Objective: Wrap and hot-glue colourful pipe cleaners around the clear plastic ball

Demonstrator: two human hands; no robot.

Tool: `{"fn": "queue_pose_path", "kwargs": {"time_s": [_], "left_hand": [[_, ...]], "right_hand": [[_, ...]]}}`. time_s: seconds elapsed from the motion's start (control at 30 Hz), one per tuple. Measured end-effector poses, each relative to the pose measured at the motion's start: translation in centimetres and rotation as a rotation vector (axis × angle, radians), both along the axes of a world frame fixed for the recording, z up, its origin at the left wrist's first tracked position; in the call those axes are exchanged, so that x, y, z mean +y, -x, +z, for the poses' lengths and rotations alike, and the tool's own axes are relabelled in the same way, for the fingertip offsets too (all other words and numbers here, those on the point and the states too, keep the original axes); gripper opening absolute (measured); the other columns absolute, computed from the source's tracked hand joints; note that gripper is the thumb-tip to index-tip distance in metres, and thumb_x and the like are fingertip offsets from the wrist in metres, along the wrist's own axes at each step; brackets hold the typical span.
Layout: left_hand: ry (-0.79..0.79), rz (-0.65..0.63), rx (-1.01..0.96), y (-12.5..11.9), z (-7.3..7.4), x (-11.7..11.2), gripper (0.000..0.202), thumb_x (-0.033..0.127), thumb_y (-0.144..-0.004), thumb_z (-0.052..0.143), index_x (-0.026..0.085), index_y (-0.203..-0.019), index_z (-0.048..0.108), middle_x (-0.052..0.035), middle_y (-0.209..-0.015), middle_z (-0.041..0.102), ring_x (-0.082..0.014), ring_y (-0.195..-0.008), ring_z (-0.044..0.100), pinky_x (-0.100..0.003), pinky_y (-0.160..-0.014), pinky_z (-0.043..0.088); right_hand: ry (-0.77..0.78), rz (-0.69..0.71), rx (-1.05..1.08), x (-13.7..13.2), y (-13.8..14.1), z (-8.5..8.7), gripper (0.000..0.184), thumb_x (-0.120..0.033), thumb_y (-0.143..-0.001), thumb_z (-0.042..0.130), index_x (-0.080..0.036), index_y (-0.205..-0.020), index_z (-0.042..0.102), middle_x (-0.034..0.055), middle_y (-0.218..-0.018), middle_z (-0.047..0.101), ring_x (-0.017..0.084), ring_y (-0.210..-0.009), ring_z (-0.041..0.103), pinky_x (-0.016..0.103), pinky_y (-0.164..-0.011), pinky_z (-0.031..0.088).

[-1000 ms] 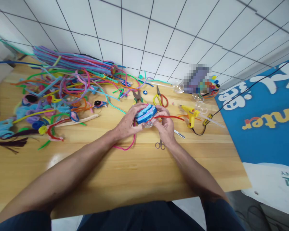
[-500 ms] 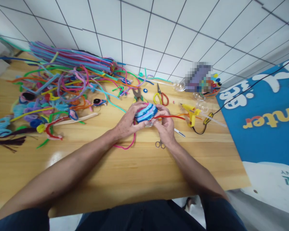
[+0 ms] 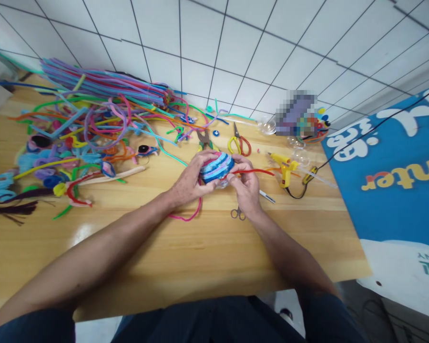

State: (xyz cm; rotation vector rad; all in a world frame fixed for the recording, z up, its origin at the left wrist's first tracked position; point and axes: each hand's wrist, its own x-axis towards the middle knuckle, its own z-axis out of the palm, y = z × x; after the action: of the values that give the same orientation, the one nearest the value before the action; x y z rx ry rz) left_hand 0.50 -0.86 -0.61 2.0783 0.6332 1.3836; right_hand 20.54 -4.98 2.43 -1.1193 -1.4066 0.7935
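Between my hands is a ball wrapped in blue, light blue, lilac and pink pipe cleaners point(image 3: 217, 166), with clear plastic showing at its underside. My left hand point(image 3: 188, 182) curls round the ball's left side. My right hand point(image 3: 247, 186) grips its right edge, thumb and fingers closed on a red pipe cleaner point(image 3: 262, 172) that sticks out to the right. A pink pipe cleaner point(image 3: 190, 218) hangs from below the left hand onto the table. Small scissors point(image 3: 238, 214) lie partly under the right wrist, beside a white pen point(image 3: 267, 196).
Loose pipe cleaners point(image 3: 103, 124) and a thick bundle point(image 3: 107, 88) cover the back left of the wooden table point(image 3: 186, 267). Pliers point(image 3: 204, 140), yellow-and-red scissors point(image 3: 240, 143), a yellow glue gun point(image 3: 286, 169) with a black cord, and clear plastic domes point(image 3: 266, 126) lie beyond the hands.
Both hands keep their hold on the ball in nearly the same place. The right thumb has shifted very slightly, and the view has tilted a little.
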Motion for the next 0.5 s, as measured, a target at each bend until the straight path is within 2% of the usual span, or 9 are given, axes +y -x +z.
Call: {"fn": "queue_pose_path", "kwargs": {"time_s": [0.17, 0.33, 0.5], "left_hand": [[0.024, -0.016, -0.006, 0.1, 0.1, -0.1, 0.065, 0.037, -0.100, 0.078, 0.029, -0.157, 0.049, -0.0170, -0.156, 0.058, -0.0345, -0.150, 0.057, -0.058, -0.123, 0.052], [0.034, -0.024, 0.004, 0.2, 0.2, -0.1, 0.065, 0.033, -0.100, 0.077, 0.028, -0.158, 0.048, -0.0178, -0.157, 0.057, -0.0346, -0.152, 0.055, -0.059, -0.125, 0.051], [0.083, -0.021, -0.020, 0.0, 0.4, -0.4, 0.070, 0.042, -0.096, 0.084, 0.028, -0.154, 0.049, -0.0175, -0.156, 0.058, -0.0343, -0.149, 0.059, -0.057, -0.122, 0.054]], "right_hand": [[-0.005, -0.008, 0.029, 0.1, 0.1, 0.3, 0.007, -0.029, -0.089, 0.075, -0.029, -0.092, 0.068, 0.0040, -0.136, 0.070, 0.027, -0.137, 0.062, 0.048, -0.119, 0.048], [-0.002, 0.008, -0.041, 0.0, 0.0, 1.0, 0.007, -0.028, -0.088, 0.074, -0.029, -0.089, 0.067, 0.0045, -0.128, 0.073, 0.028, -0.135, 0.063, 0.049, -0.119, 0.049], [-0.025, -0.005, -0.079, -0.2, 0.0, 1.2, 0.006, -0.027, -0.088, 0.074, -0.030, -0.089, 0.069, 0.0037, -0.130, 0.072, 0.028, -0.134, 0.064, 0.050, -0.119, 0.048]]}}
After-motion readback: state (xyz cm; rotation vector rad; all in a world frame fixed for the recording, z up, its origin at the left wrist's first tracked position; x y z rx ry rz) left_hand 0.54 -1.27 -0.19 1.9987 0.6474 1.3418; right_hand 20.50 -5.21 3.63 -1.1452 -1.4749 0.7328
